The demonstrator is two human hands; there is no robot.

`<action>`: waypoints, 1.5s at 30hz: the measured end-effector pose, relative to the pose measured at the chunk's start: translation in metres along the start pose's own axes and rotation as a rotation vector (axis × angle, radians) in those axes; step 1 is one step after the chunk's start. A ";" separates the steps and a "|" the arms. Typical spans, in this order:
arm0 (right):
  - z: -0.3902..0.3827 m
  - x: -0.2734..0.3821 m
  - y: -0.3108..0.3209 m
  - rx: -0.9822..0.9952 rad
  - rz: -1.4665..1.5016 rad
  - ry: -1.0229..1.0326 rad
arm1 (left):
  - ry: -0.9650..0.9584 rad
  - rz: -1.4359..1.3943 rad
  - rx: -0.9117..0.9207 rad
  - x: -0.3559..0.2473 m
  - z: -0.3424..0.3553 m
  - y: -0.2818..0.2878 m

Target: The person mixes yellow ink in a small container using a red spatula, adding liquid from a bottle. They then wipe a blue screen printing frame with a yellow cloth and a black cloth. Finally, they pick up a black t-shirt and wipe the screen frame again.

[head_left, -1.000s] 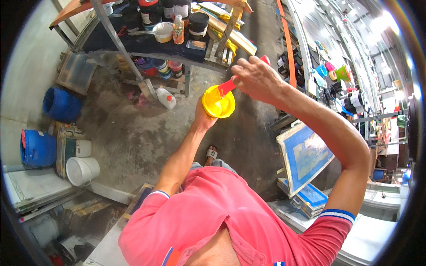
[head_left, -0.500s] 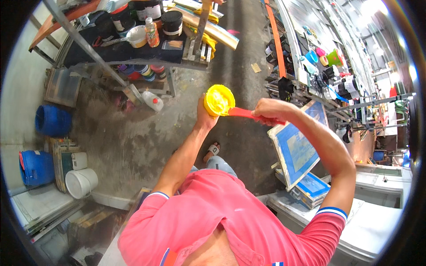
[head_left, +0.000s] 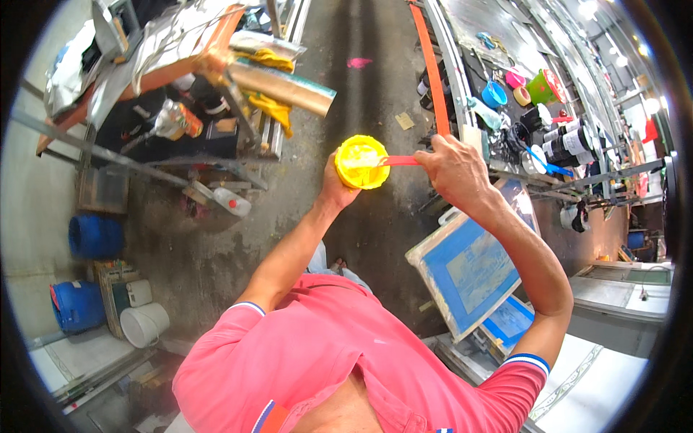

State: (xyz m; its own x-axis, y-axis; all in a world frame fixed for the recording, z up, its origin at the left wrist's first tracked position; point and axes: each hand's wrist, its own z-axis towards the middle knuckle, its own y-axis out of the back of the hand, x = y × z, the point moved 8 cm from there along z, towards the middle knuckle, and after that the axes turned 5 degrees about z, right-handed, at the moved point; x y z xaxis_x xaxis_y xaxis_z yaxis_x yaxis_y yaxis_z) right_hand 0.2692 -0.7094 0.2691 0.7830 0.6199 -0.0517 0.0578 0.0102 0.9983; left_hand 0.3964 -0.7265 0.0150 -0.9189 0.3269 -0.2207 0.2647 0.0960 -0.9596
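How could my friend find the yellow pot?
Start at the pink short-sleeved shirt. Follow the bare left forearm to the left hand, holding a round, bright yellow pot. Its open top sets it apart from the flat red stick at its rim.

Working gear is filling a large indoor workshop. Black-and-white tubs point(head_left: 570, 143) and a green tub point(head_left: 543, 88) are crowding toward the near edge of a dark table point(head_left: 471, 78), while a blue-faced frame point(head_left: 473, 263) is leaning over others by the left edge of a pale table point(head_left: 577, 355). Across the way, a board point(head_left: 285, 86) and yellow cloths point(head_left: 271, 110) are jutting out at the right edge of a cluttered bench point(head_left: 216, 147). Blue barrels point(head_left: 77, 306) are lining a pale wall point(head_left: 30, 216), stains are marking the concrete floor point(head_left: 209, 267), and ceiling lights point(head_left: 652, 106) are glaring overhead.
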 end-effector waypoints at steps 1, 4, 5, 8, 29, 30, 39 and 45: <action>0.010 -0.007 0.004 -0.094 -0.073 0.079 | 0.024 -0.003 0.024 0.003 0.016 -0.011; 0.048 -0.031 0.008 -0.200 -0.229 0.212 | 0.052 0.035 0.082 0.000 0.071 -0.027; 0.064 -0.044 0.009 -0.197 -0.272 0.231 | 0.061 0.003 0.089 -0.001 0.090 -0.030; 0.109 -0.089 0.009 -0.147 -0.272 0.205 | 0.079 -0.058 0.085 -0.007 0.153 -0.032; 0.464 -0.456 -0.102 0.935 1.127 -0.520 | -0.268 -0.046 -0.064 -0.169 0.569 -0.067; 0.485 -0.468 -0.097 0.924 1.110 -0.490 | -0.288 -0.048 -0.066 -0.181 0.585 -0.069; 0.703 -0.540 -0.013 0.264 -0.010 0.208 | -0.339 -0.159 0.041 -0.287 0.768 -0.093; 0.824 -0.569 0.010 -0.151 -0.312 0.612 | -0.339 -0.162 0.059 -0.356 0.899 -0.111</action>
State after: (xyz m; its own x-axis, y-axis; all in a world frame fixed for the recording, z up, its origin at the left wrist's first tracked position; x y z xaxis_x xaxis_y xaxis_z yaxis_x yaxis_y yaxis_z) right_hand 0.3344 -1.7087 0.2858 0.2525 0.9000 -0.3553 0.1020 0.3404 0.9347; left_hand 0.4316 -1.6984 0.0429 -0.9948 -0.0182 -0.1007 0.0993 0.0635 -0.9930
